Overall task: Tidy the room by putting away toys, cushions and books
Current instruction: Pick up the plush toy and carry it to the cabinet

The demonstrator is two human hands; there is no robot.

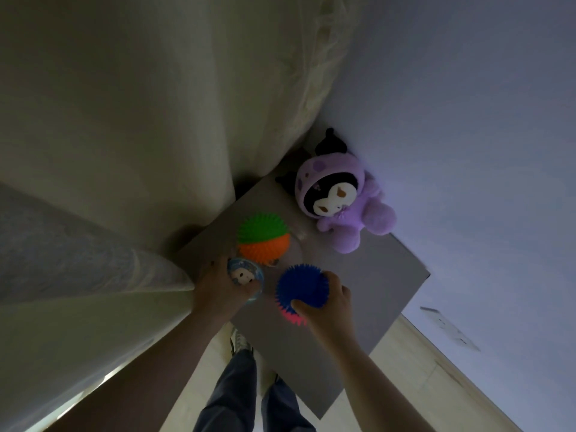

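Note:
A grey table (pixel 367 294) stands in the corner between a curtain and the wall. My right hand (pixel 327 302) grips a spiky blue and pink ball (pixel 300 286) just above the tabletop. My left hand (pixel 218 286) holds a small round ball with a cartoon face (pixel 244 275) at the table's left edge. Behind them a spiky green and orange ball (pixel 261 238) rests on the table. A purple plush doll (pixel 339 198) leans against the wall at the back of the table.
A pale curtain (pixel 140 120) hangs along the left, touching the table's edge. The wall (pixel 467 120) runs on the right, with a socket plate (pixel 448 328) low down. My legs and a shoe (pixel 240 341) stand on light wooden flooring below the table.

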